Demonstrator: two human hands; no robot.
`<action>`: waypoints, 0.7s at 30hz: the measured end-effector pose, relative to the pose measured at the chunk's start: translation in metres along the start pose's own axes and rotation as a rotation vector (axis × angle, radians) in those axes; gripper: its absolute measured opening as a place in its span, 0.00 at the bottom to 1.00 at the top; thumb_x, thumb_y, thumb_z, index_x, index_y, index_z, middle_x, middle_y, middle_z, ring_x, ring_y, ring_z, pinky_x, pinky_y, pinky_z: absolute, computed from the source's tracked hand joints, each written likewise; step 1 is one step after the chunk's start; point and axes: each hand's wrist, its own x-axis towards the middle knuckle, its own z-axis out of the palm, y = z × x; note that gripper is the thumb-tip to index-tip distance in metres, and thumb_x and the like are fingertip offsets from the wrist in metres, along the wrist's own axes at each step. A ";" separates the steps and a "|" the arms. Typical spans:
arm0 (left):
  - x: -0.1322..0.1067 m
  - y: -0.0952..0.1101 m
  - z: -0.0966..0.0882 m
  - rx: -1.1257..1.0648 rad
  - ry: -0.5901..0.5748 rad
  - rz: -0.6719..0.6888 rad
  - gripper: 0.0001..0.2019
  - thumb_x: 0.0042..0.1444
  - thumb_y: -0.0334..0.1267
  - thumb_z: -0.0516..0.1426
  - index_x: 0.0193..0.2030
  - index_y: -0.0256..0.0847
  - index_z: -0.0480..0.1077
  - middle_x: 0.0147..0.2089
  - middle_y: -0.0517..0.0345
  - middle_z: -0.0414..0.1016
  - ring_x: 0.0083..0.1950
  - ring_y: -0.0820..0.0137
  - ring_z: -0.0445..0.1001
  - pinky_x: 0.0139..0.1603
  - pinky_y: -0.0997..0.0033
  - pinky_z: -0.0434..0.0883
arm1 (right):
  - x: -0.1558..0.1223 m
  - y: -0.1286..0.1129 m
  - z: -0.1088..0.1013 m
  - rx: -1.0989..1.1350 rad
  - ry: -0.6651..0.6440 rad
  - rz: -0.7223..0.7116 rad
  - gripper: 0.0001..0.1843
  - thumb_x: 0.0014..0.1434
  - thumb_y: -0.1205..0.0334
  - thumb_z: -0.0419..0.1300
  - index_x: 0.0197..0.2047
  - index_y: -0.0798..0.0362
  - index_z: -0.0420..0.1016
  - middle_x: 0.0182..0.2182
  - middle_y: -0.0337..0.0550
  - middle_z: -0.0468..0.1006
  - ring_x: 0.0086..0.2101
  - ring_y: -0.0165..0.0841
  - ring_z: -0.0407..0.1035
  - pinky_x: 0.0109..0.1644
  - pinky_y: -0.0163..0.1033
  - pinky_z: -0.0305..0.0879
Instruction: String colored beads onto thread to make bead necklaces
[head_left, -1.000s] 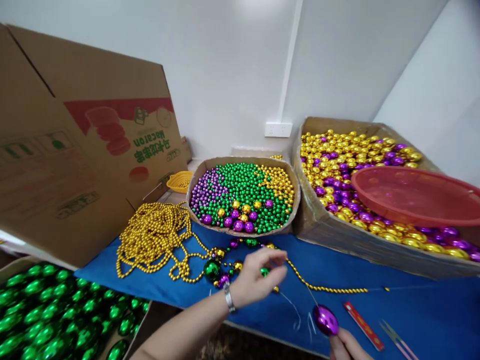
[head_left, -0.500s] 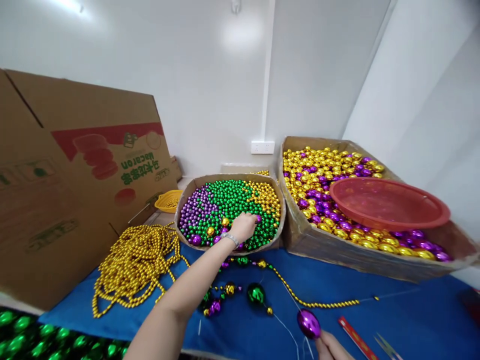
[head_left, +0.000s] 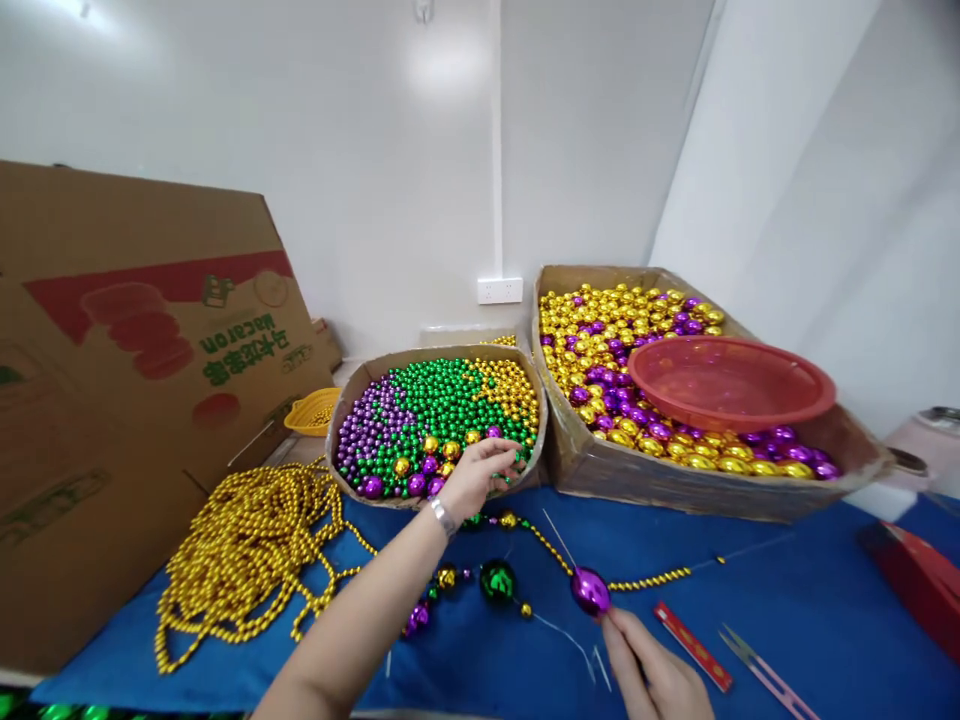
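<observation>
My left hand (head_left: 480,472) reaches over the front rim of a round cardboard box (head_left: 442,357) filled with small green, purple and gold beads. Its fingers are curled together over the beads, and what they pinch is hidden. My right hand (head_left: 651,672), at the bottom edge, pinches a large purple bead (head_left: 590,590) on a thin needle that points up and to the left. Between the hands, a partly strung strand (head_left: 498,582) with a green ball, gold and purple beads lies on the blue cloth (head_left: 787,620).
A big cardboard box (head_left: 675,485) of gold and purple balls holds a red basin (head_left: 731,380). A heap of gold bead strands (head_left: 247,550) lies left, by a tilted carton (head_left: 150,350) and a yellow basket (head_left: 315,410). A red ruler (head_left: 694,646) and snips (head_left: 765,672) lie right.
My left hand went from the strand on the cloth up into the bead box, then drew back to its front rim. My right hand lifted the purple bead further into view. The camera tilted up.
</observation>
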 end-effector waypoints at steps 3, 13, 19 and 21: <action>-0.030 0.010 0.007 -0.678 -0.058 -0.142 0.14 0.60 0.43 0.52 0.47 0.36 0.66 0.38 0.49 0.76 0.34 0.71 0.75 0.31 0.75 0.69 | 0.005 -0.004 0.006 -0.015 0.025 -0.019 0.18 0.65 0.56 0.47 0.41 0.54 0.76 0.32 0.47 0.81 0.30 0.32 0.77 0.34 0.26 0.71; -0.059 0.018 0.016 -1.267 -0.118 -0.285 0.13 0.49 0.36 0.64 0.40 0.37 0.68 0.36 0.52 0.76 0.32 0.74 0.73 0.27 0.79 0.66 | 0.006 -0.006 0.009 -0.096 0.026 -0.075 0.17 0.66 0.58 0.46 0.41 0.55 0.74 0.32 0.48 0.81 0.29 0.32 0.77 0.33 0.28 0.71; -0.068 0.025 0.019 -0.891 0.027 -0.093 0.13 0.49 0.40 0.63 0.39 0.36 0.71 0.35 0.54 0.75 0.33 0.73 0.71 0.30 0.77 0.65 | 0.004 0.002 0.010 -0.205 0.075 -0.170 0.18 0.65 0.59 0.47 0.41 0.55 0.76 0.33 0.48 0.82 0.32 0.34 0.78 0.35 0.31 0.73; -0.068 0.028 0.019 -0.668 0.027 0.019 0.15 0.50 0.41 0.62 0.43 0.37 0.71 0.37 0.53 0.75 0.36 0.71 0.71 0.33 0.75 0.66 | 0.004 0.004 0.011 -0.231 0.091 -0.186 0.18 0.65 0.58 0.46 0.40 0.55 0.77 0.33 0.48 0.82 0.31 0.35 0.78 0.35 0.32 0.74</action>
